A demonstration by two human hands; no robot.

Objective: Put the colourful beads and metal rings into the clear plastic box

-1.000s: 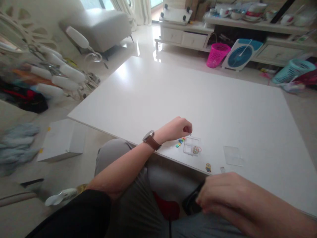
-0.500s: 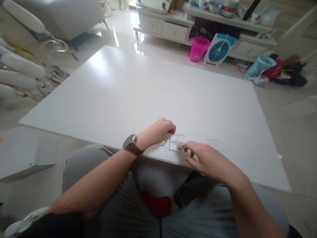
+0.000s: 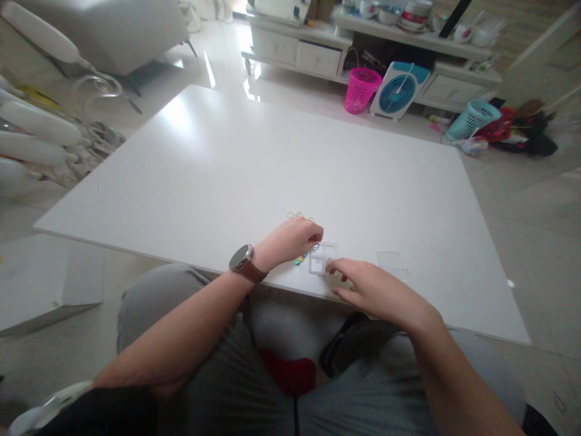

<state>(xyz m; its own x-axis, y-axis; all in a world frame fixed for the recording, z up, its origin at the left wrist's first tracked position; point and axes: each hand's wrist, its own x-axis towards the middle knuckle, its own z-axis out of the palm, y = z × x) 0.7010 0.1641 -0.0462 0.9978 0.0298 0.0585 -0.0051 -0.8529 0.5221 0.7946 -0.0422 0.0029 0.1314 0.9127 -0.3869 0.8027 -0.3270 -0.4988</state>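
Note:
A small clear plastic box (image 3: 313,266) with compartments sits near the front edge of the white table (image 3: 281,157). My left hand (image 3: 295,235), with a watch at its wrist, pinches a small metal ring (image 3: 316,246) at the box's upper left corner. Over the lower right compartment, my right hand (image 3: 367,281) has its index fingertip dipped in and its thumb held apart. Whatever lies under that fingertip is mostly hidden. Small colourful pieces (image 3: 299,260) lie left of the box. Behind my left hand are several thin gold-coloured rings (image 3: 294,214).
A clear flat lid (image 3: 391,260) lies right of the box. A tiny yellow piece (image 3: 352,289) shows beneath my right hand. Beyond the table stand a pink basket (image 3: 361,91), a blue-and-white fan (image 3: 397,91) and a low cabinet (image 3: 318,57).
My right hand has moved slightly left, its fingertip now covering the pale small pieces in the lower right compartment. My left hand stays nearly in place, and the ring in it shows more clearly.

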